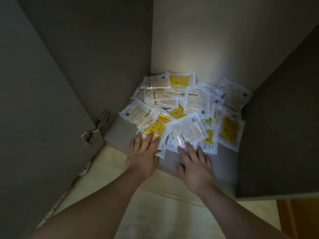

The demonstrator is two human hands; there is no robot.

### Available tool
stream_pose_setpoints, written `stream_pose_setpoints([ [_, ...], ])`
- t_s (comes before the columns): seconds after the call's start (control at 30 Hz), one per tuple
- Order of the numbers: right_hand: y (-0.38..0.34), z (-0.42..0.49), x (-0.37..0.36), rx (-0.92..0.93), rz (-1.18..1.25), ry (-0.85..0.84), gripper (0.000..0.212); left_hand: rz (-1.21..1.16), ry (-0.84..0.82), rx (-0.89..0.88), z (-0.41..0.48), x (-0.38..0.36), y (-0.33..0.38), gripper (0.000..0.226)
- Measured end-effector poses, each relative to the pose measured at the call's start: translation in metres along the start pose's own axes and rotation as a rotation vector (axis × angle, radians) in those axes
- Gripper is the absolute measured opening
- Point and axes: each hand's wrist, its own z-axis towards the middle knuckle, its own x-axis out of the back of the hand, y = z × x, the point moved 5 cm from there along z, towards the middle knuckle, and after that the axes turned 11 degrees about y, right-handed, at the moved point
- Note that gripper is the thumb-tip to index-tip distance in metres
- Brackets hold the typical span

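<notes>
Several flat sealed packets (195, 100), some clear with pale contents and some yellow-printed, lie in a loose heap on the floor of an open cabinet (222, 156). My left hand (143, 152) lies flat with straight fingers, its fingertips on a yellow-printed packet (156, 126) at the heap's front left. My right hand (195, 163) is spread flat on the cabinet floor, its fingertips touching the front edge of a clear packet (187, 131). Neither hand grips anything.
The cabinet's open door (43, 109) stands at the left with a metal hinge (96, 126) near its lower edge. Cabinet walls close in behind and at the right (279, 118). Pale yellow flooring (155, 213) lies in front, under my forearms.
</notes>
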Motion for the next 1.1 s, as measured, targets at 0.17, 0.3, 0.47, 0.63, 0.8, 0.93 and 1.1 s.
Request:
stream_pose_setpoints([
  [0.17, -0.01, -0.012, 0.012, 0.191, -0.044, 0.369, 0.04, -0.024, 0.19, -0.189, -0.013, 0.002, -0.006, 0.046],
  [0.3, -0.013, -0.02, 0.027, 0.235, -0.011, 0.527, 0.022, -0.035, 0.248, -0.308, -0.017, 0.014, -0.007, 0.037],
  [0.47, -0.007, -0.002, 0.019, 0.05, 0.05, 0.134, 0.094, -0.181, 0.254, -0.158, -0.018, 0.022, -0.002, 0.06],
  [0.63, -0.008, 0.005, 0.013, 0.055, 0.008, -0.033, 0.108, -0.033, -0.113, -0.03, -0.011, 0.001, 0.004, 0.071],
  [0.8, -0.007, -0.006, 0.016, 0.225, -0.129, 0.158, 0.088, 0.147, -0.054, -0.135, -0.011, 0.004, -0.001, 0.06],
  [0.93, -0.004, -0.011, 0.011, 0.298, -0.088, 0.377, 0.065, 0.077, 0.11, -0.224, -0.024, 0.006, 0.008, 0.047],
  [1.1, 0.005, -0.017, 0.013, 0.307, -0.034, 0.455, 0.057, 0.086, 0.226, -0.458, -0.036, 0.013, 0.018, 0.04],
])
